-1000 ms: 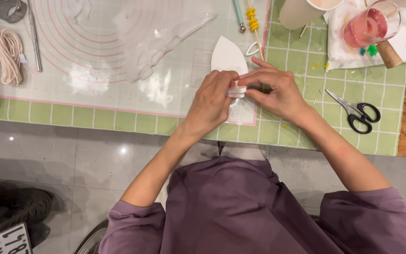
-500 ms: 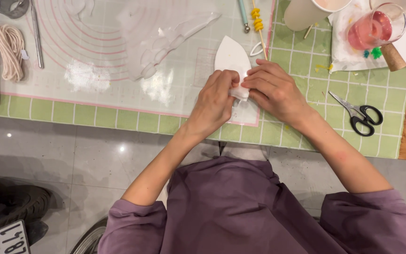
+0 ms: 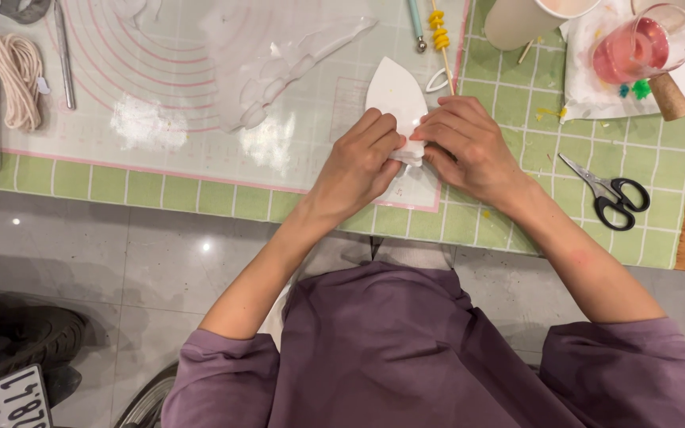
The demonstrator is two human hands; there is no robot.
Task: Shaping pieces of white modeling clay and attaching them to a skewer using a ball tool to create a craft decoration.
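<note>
1. Two hands meet at centre frame: left hand [image 3: 358, 162] and right hand [image 3: 465, 147] both pinch the base of a white pointed sheet [image 3: 394, 95], grip clamped.
2. Uneven pulling could tear or crease it.
3. Scissors [image 3: 608, 194] lie right, apart.

Scissors [image 3: 608, 200] lie right of both hands; rope coil [image 3: 16, 75] far left.
</note>
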